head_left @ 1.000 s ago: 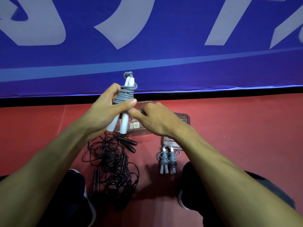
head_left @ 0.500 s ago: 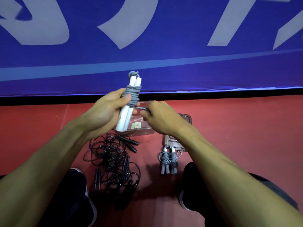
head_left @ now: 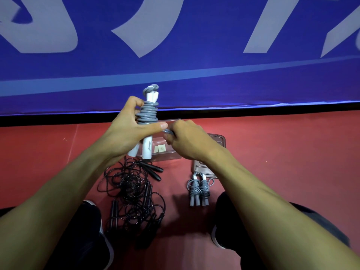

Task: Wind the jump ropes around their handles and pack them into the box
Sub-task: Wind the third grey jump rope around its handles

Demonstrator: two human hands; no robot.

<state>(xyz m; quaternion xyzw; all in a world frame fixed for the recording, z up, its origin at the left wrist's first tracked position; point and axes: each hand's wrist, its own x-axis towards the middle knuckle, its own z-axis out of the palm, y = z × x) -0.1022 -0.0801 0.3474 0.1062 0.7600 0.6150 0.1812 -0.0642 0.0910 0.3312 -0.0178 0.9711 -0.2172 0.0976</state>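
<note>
My left hand (head_left: 127,133) grips a pair of white handles (head_left: 146,151) held upright, with grey rope (head_left: 147,114) coiled around their upper half. Just to their right, my right hand (head_left: 188,142) pinches the loose end of that grey rope. Behind my hands a clear plastic box (head_left: 167,154) stands on the red floor, largely hidden. A wound grey jump rope (head_left: 199,189) lies on the floor below my right wrist. To its left lies a tangle of black jump ropes (head_left: 132,193) with black handles.
The box lid (head_left: 219,141) lies flat to the right of the box, partly under my right forearm. A blue banner (head_left: 175,55) stands along the back of the red floor (head_left: 292,162). My dark shoes (head_left: 220,238) sit at either side of the ropes.
The handles have turned in my left hand and stand more upright. My right hand has carried the grey rope end around and now holds it close beside my left thumb.
</note>
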